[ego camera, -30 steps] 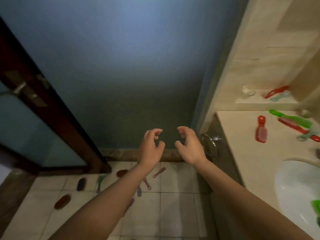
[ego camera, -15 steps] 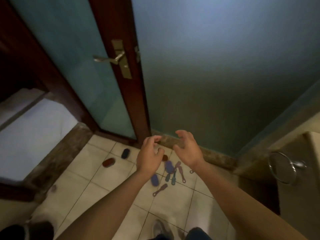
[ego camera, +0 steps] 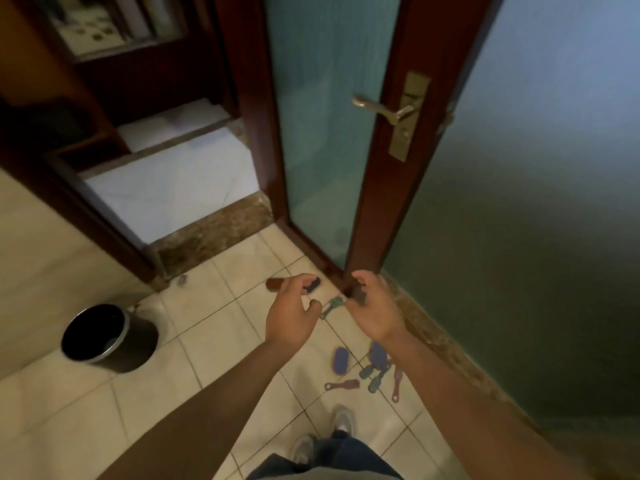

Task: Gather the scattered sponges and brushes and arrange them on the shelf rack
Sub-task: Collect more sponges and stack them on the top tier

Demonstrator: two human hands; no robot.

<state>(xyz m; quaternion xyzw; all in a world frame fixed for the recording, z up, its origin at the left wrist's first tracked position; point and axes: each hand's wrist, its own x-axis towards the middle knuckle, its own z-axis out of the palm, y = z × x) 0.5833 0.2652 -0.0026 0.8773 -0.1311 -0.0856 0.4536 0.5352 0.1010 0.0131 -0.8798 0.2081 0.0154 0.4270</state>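
Tiled floor [ego camera: 214, 344] by glass door [ego camera: 322, 133]: gathering barely begun, by the look of it. Left hand [ego camera: 291, 317] and right hand [ego camera: 375, 311] hover empty, fingers loosely curled. Brushes [ego camera: 375, 375] and blue sponge [ego camera: 340, 360] lie scattered under right forearm (shelf rack out of view); everything left to collect.

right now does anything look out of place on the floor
Yes: a cluster of brushes and sponges lies strewn on the floor tiles beside the glass wall, with a green brush and a red-brown piece nearer the door.

Saw a black bin [ego camera: 142, 341] on the tiled floor [ego camera: 86, 427], left; noted a brass handle [ego camera: 381, 110] on the glass door [ego camera: 318, 133], stone threshold [ego camera: 214, 230] beside.
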